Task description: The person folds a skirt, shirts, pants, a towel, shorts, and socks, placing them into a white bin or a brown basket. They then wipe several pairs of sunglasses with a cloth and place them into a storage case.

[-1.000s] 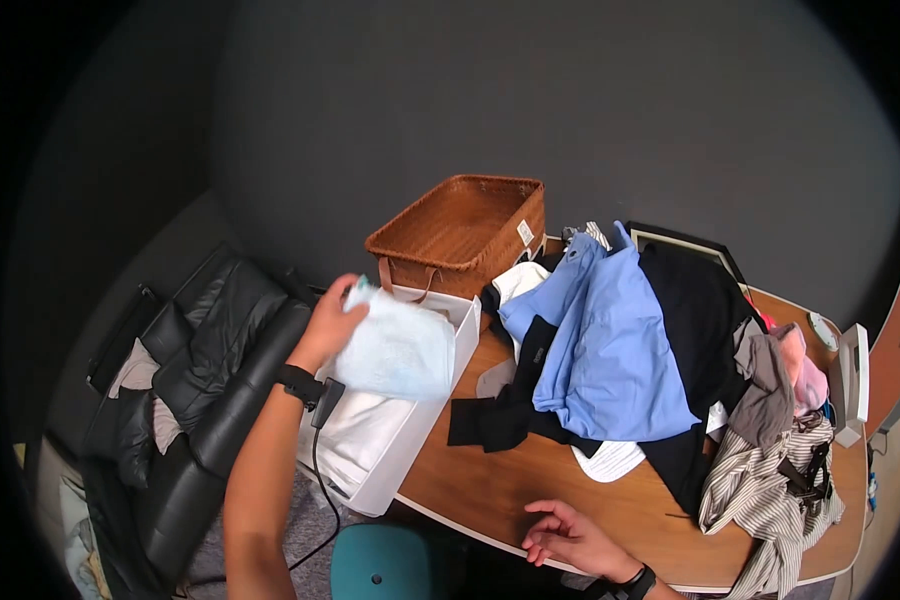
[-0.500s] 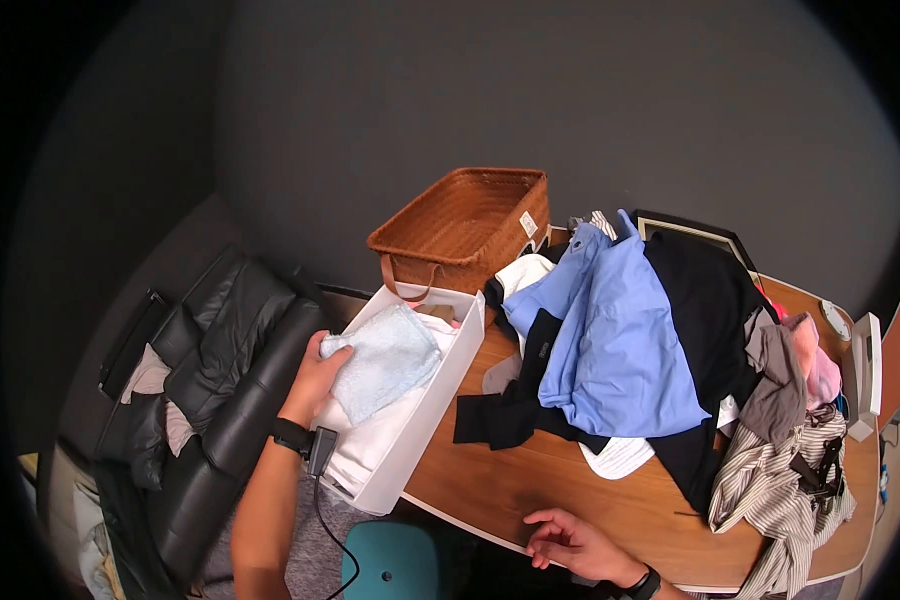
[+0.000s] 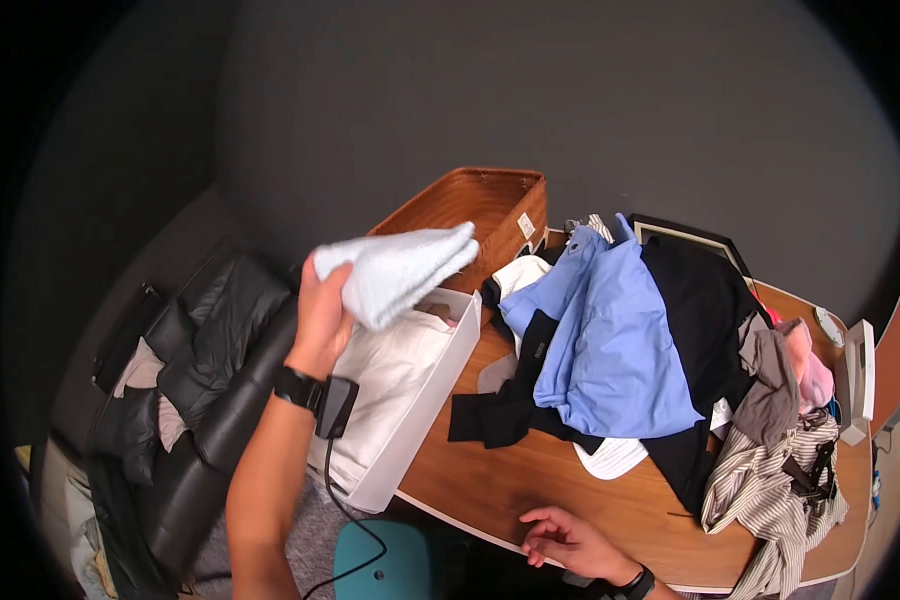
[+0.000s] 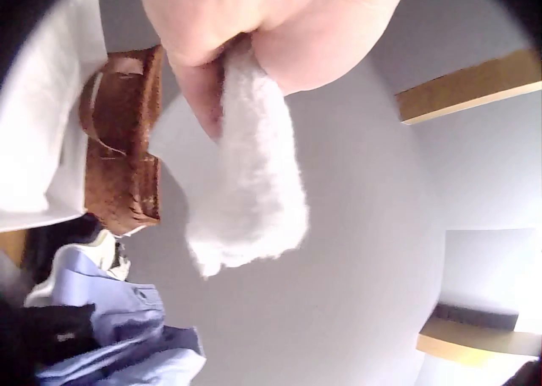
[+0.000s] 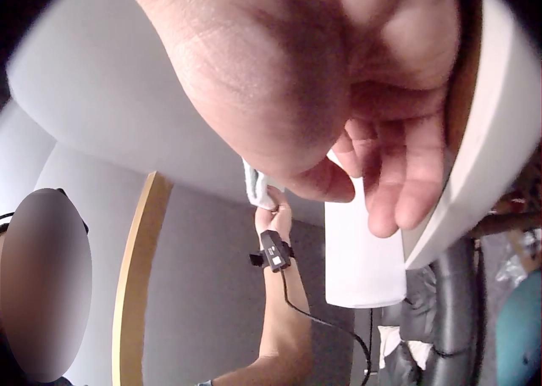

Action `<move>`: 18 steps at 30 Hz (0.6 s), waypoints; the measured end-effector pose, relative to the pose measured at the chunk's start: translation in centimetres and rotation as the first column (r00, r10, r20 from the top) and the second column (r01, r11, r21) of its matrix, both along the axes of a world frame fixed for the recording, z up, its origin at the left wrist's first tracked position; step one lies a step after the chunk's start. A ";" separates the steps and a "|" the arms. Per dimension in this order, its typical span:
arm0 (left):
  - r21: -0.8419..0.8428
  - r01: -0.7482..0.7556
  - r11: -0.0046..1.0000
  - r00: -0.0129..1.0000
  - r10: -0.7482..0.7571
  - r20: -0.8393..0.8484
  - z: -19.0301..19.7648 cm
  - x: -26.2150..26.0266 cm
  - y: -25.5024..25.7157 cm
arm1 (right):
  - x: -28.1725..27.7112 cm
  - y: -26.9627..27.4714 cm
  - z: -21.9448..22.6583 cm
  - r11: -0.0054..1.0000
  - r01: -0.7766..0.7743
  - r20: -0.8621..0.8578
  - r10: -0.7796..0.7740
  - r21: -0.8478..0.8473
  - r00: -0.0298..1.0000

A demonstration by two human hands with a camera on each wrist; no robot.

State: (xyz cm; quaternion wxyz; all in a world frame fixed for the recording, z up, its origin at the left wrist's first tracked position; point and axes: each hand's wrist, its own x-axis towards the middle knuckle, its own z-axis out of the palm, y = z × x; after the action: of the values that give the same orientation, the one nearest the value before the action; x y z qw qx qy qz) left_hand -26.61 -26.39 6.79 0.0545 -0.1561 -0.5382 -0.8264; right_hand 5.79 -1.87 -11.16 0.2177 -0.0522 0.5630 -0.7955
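Pinching a folded pale blue cloth between thumb and fingers, the left hand holds it above a white box containing white fabric; grip closed on the cloth. Near the wooden counter's front edge, the right hand is relaxed, fingers slightly bent. A blue garment lies on the counter beside black clothing. A wicker basket stands behind the box.

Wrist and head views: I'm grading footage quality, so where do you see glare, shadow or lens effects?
Head view: black, rounded corners and a dim wall, while the cloth reads pale blue; left wrist view: washed out, the cloth almost white; right wrist view: the box glaringly bright, the right hand partly in shadow.
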 end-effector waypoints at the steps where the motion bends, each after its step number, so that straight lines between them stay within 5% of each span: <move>1: -0.029 -0.006 1.000 0.999 0.007 0.033 -1.8 -0.4 -1.0 | -0.1 0.0 0.0 1.000 -0.003 0.001 0.003 0.014 1.000; 4: -0.277 0.005 0.961 0.970 0.063 0.236 -6.6 1.1 -4.0 | 0.2 -0.1 -0.6 1.000 -0.004 -0.036 0.005 0.022 0.999; 6: -0.621 -0.005 0.784 0.967 0.163 0.198 -9.8 1.0 -6.9 | 0.2 -0.3 -0.6 0.998 -0.009 -0.040 0.011 0.064 0.999; 7: -0.623 -0.005 0.782 0.966 0.166 0.200 -9.6 0.6 -7.7 | 0.2 -0.4 -0.5 0.993 -0.015 -0.043 0.020 0.115 0.999; 8: -0.817 -0.115 0.565 0.972 0.232 0.023 -9.4 0.3 -8.5 | 0.1 -0.4 -0.4 0.993 -0.020 -0.038 0.025 0.114 0.999; 10: -0.926 -0.226 0.302 0.956 0.251 -0.151 -9.1 0.8 -9.0 | 0.2 -0.5 -0.1 0.991 -0.022 -0.046 0.028 0.130 0.999; 12: -0.800 -0.580 0.152 0.792 -0.127 -0.598 -3.4 3.6 -5.5 | 0.3 -0.3 -0.4 0.990 -0.032 -0.042 0.038 0.138 0.998; 14: -0.844 -0.494 0.210 0.798 -0.274 -0.536 -4.9 1.2 -4.7 | 0.2 -0.4 -0.4 0.989 -0.032 -0.045 0.039 0.143 0.998; 16: -0.934 -0.357 0.024 0.820 -0.470 -0.325 -7.4 -0.2 -2.5 | 0.1 -0.2 -0.3 0.993 -0.038 -0.006 0.039 0.108 0.999; 17: -0.936 -0.352 0.029 0.819 -0.474 -0.323 -8.5 -0.8 -1.6 | 0.1 -0.1 -0.3 0.993 -0.033 -0.001 0.033 0.111 0.999; 18: -0.961 -0.257 -0.097 0.885 -0.423 -0.194 -9.7 -1.2 -0.9 | 0.2 0.0 -0.4 0.996 -0.032 -0.009 0.033 0.087 0.999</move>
State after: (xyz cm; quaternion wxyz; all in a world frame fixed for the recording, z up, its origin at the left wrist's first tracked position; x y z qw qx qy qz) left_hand -27.80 -27.34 -2.95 -0.0111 -0.3648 -0.9265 -0.0920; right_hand 6.01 -1.88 -11.52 0.2299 -0.0561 0.5971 -0.7665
